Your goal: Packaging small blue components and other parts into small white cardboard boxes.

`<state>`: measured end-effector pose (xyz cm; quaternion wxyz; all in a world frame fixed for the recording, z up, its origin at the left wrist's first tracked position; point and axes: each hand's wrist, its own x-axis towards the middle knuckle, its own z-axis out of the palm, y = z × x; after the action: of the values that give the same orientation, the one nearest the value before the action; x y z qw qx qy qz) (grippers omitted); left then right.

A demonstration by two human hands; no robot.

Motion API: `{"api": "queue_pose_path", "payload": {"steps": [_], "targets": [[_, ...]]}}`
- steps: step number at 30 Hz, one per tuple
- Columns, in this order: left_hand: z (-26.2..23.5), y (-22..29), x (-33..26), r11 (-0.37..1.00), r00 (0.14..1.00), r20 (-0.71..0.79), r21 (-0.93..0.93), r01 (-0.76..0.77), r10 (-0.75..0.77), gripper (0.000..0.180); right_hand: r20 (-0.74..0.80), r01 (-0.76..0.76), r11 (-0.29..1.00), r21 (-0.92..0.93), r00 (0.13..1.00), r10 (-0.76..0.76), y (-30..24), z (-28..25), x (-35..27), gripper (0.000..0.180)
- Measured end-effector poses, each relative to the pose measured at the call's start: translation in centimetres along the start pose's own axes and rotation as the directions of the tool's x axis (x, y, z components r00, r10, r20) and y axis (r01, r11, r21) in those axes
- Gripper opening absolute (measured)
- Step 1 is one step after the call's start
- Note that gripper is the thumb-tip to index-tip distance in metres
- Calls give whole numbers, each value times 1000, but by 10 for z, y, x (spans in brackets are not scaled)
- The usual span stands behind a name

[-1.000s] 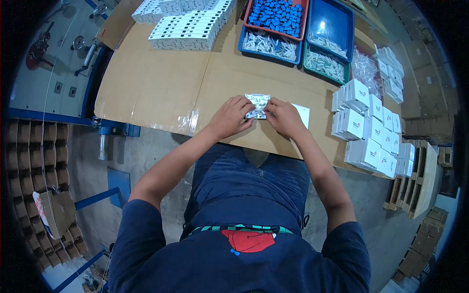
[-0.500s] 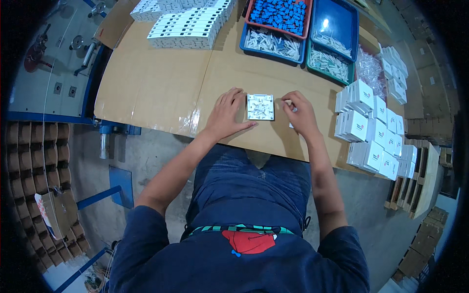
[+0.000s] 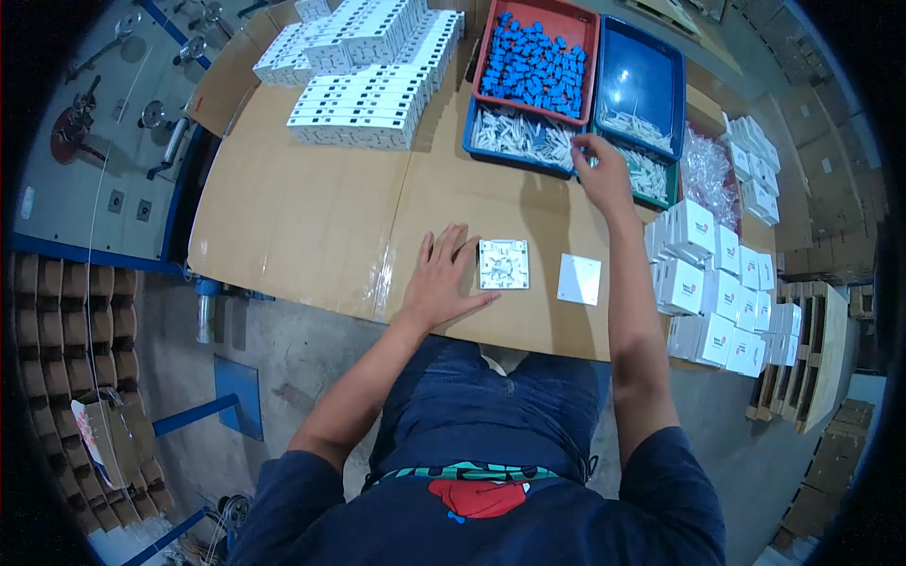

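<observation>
A white square plastic plate with moulded detail (image 3: 503,264) lies face up on the cardboard-covered table in front of me. My left hand (image 3: 444,283) rests beside its left edge, fingers spread and thumb stretched out below it. To the right is a smooth white square cover (image 3: 578,279), flat on the cardboard. My right hand (image 3: 604,177) reaches over the right front corner of a blue tray (image 3: 514,160) holding many slim white plastic pieces (image 3: 519,132). Its thumb and index finger are drawn together; anything between them is too small to make out.
A red tray of small blue parts (image 3: 536,66) overlaps the blue tray. Another blue tray (image 3: 642,75) sits on a green tray (image 3: 672,185), both with white pieces. Stacked white modules (image 3: 354,118) stand far left, small white boxes (image 3: 698,283) at right, beside clear plastic bags (image 3: 706,165).
My right hand has moved forward from beside the square plate to the blue tray, uncovering the white cover. My left hand stays by the plate. The whole view has shifted.
</observation>
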<state>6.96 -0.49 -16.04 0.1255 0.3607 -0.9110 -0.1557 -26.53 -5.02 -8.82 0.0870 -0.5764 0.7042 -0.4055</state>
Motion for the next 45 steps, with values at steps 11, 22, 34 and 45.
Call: {"api": "queue_pose_path", "payload": {"steps": [11,22,34,45], "targets": [[-10,5,5,1000,1000,-13,-28,-1,1,95,37,91,933,-349,996,-83,55,41,131,28],[-11,6,6,996,1000,-18,-89,12,-14,92,-21,138,935,-328,988,-153,73,55,140,31],[-8,6,4,998,999,-39,-69,-14,11,90,22,-161,677,718,978,209,-45,9,26,33],[-7,10,3,1000,997,-79,-19,-11,9,87,309,-299,-82,951,932,187,-73,-24,-61,47]]}}
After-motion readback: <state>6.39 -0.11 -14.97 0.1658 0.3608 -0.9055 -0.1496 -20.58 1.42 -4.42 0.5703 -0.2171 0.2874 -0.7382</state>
